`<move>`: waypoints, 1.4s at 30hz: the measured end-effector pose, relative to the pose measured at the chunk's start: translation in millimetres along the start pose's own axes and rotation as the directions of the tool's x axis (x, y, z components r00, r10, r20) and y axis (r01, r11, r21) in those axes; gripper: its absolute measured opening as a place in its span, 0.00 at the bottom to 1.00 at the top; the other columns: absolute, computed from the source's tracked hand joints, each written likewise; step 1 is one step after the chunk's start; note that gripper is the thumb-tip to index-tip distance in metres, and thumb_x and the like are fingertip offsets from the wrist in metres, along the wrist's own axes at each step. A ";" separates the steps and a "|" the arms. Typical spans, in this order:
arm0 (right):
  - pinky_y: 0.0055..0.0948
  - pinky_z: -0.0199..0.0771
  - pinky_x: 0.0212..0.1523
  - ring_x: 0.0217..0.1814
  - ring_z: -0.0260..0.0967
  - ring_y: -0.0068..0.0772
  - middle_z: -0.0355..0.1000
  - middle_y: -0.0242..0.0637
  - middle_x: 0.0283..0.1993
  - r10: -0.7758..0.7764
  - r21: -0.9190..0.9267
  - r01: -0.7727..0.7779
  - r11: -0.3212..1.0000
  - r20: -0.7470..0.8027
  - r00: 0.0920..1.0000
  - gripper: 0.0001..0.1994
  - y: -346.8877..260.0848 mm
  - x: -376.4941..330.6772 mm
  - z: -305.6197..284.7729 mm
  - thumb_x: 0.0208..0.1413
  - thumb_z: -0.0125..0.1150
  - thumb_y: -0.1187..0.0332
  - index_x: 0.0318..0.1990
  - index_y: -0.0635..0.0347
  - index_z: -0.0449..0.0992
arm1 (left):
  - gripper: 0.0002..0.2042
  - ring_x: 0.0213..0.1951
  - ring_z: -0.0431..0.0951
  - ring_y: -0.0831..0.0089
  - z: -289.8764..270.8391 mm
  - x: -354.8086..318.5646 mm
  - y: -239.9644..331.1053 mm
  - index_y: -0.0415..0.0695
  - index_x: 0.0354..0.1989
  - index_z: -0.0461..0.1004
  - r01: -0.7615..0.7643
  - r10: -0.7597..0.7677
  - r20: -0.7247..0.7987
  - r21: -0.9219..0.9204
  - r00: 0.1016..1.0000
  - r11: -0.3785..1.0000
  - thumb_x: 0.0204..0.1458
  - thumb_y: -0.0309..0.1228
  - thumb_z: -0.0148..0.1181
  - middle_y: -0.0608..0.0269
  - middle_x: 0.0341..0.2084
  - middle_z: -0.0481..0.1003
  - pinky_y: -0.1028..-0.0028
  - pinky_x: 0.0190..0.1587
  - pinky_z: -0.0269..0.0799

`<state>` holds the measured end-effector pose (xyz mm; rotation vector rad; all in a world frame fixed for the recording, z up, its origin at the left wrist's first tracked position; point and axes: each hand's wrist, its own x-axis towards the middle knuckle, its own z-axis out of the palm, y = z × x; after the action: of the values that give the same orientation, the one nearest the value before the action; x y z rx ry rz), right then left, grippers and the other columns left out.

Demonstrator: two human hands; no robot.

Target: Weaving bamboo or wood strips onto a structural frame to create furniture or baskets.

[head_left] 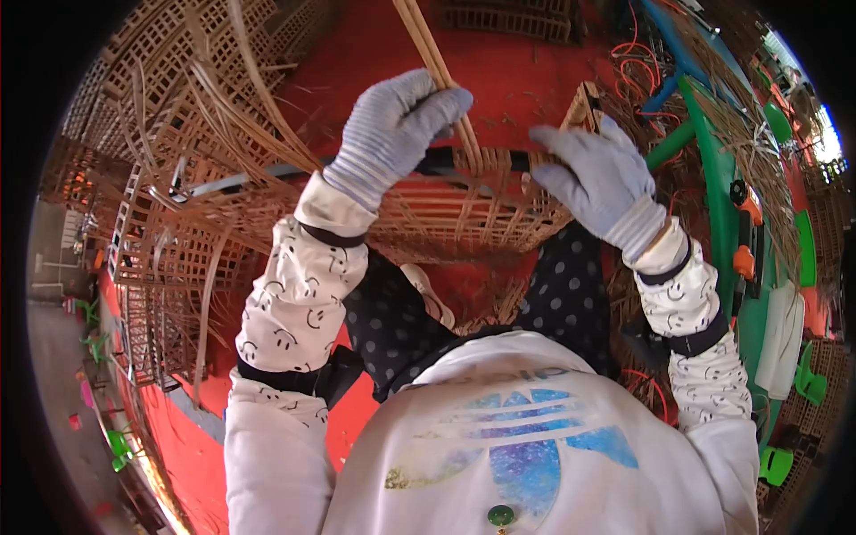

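Note:
A woven bamboo lattice basket rests on my knees, its dark rim running across the top. My left hand, in a grey glove, grips a pair of long bamboo strips that rise out of the picture's top and pass down into the weave by the rim. My right hand, also in a grey glove, lies on the basket's right upper corner with its fingers pressed against the rim and the weave; it holds that edge.
Stacks of finished lattice baskets and loose bamboo strips fill the left side. Red floor lies beyond the basket. A green frame with orange tools, orange cords and a white cloth stands at the right.

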<state>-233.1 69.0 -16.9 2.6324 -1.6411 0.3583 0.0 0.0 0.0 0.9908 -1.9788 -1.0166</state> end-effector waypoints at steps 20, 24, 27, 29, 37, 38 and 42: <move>0.25 0.72 0.41 0.39 0.72 0.29 0.74 0.38 0.39 -0.036 0.686 0.358 0.633 -0.436 0.899 0.14 -54.7 73.9 26.7 0.61 0.45 0.62 0.40 0.65 0.72 | 0.14 0.27 0.76 0.56 -19.2 -20.3 -23.3 0.43 0.37 0.74 -0.292 0.237 0.171 0.614 0.956 0.733 0.51 0.41 0.55 0.54 0.24 0.75 0.65 0.29 0.71; 0.28 0.72 0.39 0.35 0.71 0.30 0.73 0.42 0.35 0.212 0.946 0.270 0.178 -0.304 0.929 0.16 -44.8 77.8 28.6 0.61 0.43 0.59 0.39 0.64 0.70 | 0.17 0.27 0.76 0.59 -20.4 -7.0 -21.8 0.47 0.34 0.74 -0.309 0.156 0.274 0.712 0.949 0.630 0.49 0.49 0.54 0.58 0.23 0.75 0.64 0.29 0.71; 0.33 0.70 0.32 0.25 0.65 0.28 0.68 0.35 0.24 0.259 0.963 0.115 0.245 -0.179 0.949 0.17 -20.6 99.0 24.1 0.61 0.43 0.57 0.38 0.64 0.69 | 0.20 0.27 0.76 0.60 -16.8 16.4 -36.6 0.50 0.33 0.71 -0.207 0.082 0.190 0.857 0.978 0.473 0.49 0.54 0.51 0.61 0.22 0.75 0.63 0.28 0.70; 0.22 0.64 0.16 0.12 0.55 0.18 0.60 0.25 0.16 0.260 0.980 0.159 -0.121 -0.124 0.958 0.16 -16.4 127.4 12.3 0.61 0.44 0.56 0.32 0.60 0.67 | 0.20 0.26 0.76 0.60 -26.7 41.0 -25.9 0.50 0.32 0.71 -0.165 0.034 0.170 0.864 0.985 0.476 0.48 0.55 0.51 0.61 0.22 0.74 0.62 0.28 0.70; 0.38 0.60 0.22 0.13 0.48 0.29 0.53 0.28 0.13 0.356 0.823 0.110 -0.558 0.118 0.927 0.18 -7.9 119.1 15.2 0.60 0.41 0.55 0.24 0.57 0.66 | 0.20 0.26 0.76 0.58 -8.5 42.2 -34.4 0.48 0.29 0.70 -0.064 0.011 0.069 0.841 0.998 0.538 0.46 0.55 0.53 0.60 0.21 0.74 0.60 0.26 0.70; 0.36 0.57 0.21 0.12 0.46 0.28 0.50 0.27 0.11 0.336 0.791 0.086 -0.606 0.157 0.929 0.18 -13.3 116.1 9.9 0.60 0.40 0.55 0.21 0.55 0.63 | 0.21 0.26 0.76 0.59 -8.9 38.9 -29.3 0.48 0.30 0.71 -0.046 -0.041 0.081 0.842 0.996 0.538 0.46 0.55 0.52 0.60 0.21 0.74 0.61 0.27 0.70; 0.29 0.43 0.15 0.08 0.36 0.23 0.42 0.23 0.08 0.354 0.678 0.068 -0.732 0.292 0.888 0.21 -27.6 101.6 -3.3 0.59 0.39 0.55 0.14 0.47 0.52 | 0.23 0.27 0.77 0.60 -15.3 20.4 -13.8 0.48 0.34 0.72 -0.057 -0.106 0.150 0.798 0.983 0.601 0.45 0.56 0.52 0.60 0.22 0.75 0.63 0.28 0.71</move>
<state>-166.3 -8.0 9.9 -0.3974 0.5529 -1.3611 7.4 -28.0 -0.3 1.4172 -2.6590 -0.1436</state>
